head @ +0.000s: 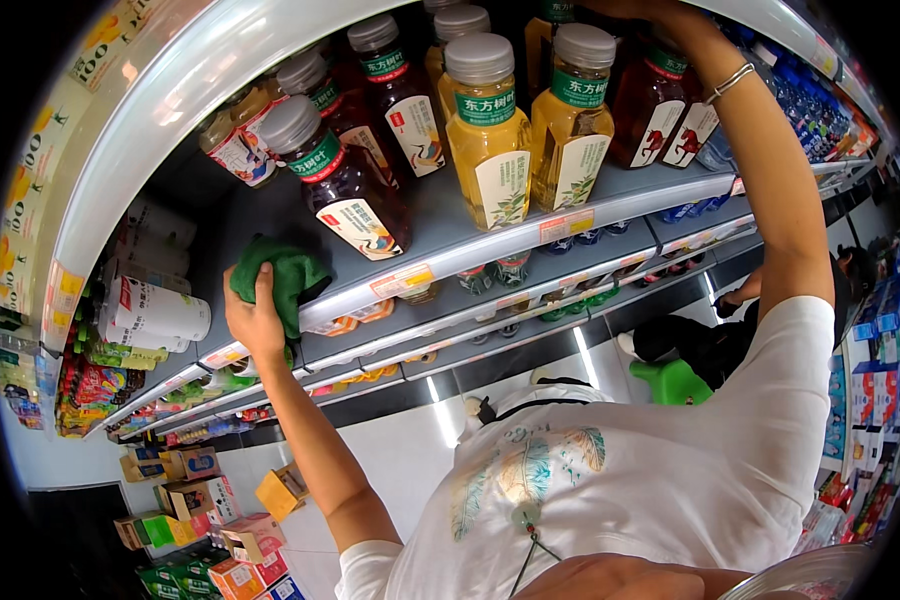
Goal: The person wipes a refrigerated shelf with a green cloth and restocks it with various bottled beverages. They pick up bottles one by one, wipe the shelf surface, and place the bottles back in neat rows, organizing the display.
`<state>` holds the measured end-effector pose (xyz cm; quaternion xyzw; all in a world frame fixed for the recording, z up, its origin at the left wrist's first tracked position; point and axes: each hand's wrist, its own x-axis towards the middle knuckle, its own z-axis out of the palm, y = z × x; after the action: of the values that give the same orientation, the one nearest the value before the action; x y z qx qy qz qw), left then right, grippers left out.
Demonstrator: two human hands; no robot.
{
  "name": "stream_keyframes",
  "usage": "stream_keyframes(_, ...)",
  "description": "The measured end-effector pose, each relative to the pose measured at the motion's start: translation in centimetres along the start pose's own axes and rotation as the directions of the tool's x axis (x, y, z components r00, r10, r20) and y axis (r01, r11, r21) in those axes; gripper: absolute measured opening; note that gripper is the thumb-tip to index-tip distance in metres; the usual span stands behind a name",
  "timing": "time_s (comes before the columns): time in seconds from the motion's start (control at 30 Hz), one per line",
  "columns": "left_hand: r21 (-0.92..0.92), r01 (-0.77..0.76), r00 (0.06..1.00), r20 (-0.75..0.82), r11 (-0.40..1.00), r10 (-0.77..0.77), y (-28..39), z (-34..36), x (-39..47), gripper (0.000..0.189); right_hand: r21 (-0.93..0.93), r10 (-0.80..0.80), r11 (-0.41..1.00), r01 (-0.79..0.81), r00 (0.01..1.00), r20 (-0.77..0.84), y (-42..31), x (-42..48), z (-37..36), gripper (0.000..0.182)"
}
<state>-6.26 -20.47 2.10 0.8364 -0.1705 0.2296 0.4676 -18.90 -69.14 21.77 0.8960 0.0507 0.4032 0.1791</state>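
Note:
My left hand (253, 321) grips a green cloth (276, 271), which is bunched on the front edge of a grey store shelf (435, 225). Just right of the cloth stands a dark tea bottle (349, 199) with a grey cap. Two yellow tea bottles (495, 150) are side by side near the shelf's middle. My right arm reaches over the shelf to the upper right, and my right hand (634, 9) is at the top rim of the view, mostly in shadow. Below it are dark red tea bottles (649, 112); whether the fingers hold anything is hidden.
White canisters (157, 307) line the shelf at left. Water bottles (802, 105) fill the far right. Lower shelves (495, 315) hold more drinks. A person in dark trousers (690, 345) is beside a green stool (664, 382). Cartons (247, 536) stand on the floor at lower left.

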Motion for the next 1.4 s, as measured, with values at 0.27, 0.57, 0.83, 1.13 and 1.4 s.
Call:
stream_keyframes(0.27,0.011,-0.013,1.000,-0.013,1.000,0.013,0.0,-0.2,-0.2,0.038,0.089,0.051,0.994,-0.061,0.993,0.110,-0.8,0.1,-1.6,0.035)
stream_keyframes(0.57,0.010,0.000,1.000,0.003,1.000,0.000,0.0,-0.1,-0.2,0.038,0.409,0.051,0.850,-0.333,0.824,0.564,-2.7,1.1,-5.1,0.040)
stream_keyframes(0.83,0.015,-0.004,1.000,-0.001,1.000,0.004,0.3,-0.1,-0.1,0.038,0.371,0.038,0.888,-0.272,0.847,0.530,-3.3,1.8,-5.7,0.045)
stream_keyframes(1.13,0.029,0.003,1.000,-0.015,1.000,-0.002,0.0,-0.2,-0.2,0.037,0.391,0.037,0.896,-0.213,0.911,0.412,-4.5,1.8,-5.8,0.047)
stream_keyframes(1.4,0.033,0.000,1.000,-0.011,0.999,0.000,0.7,0.0,-0.1,0.038,0.398,0.253,0.839,-0.371,0.913,0.319,-4.6,-0.3,-7.1,0.038)
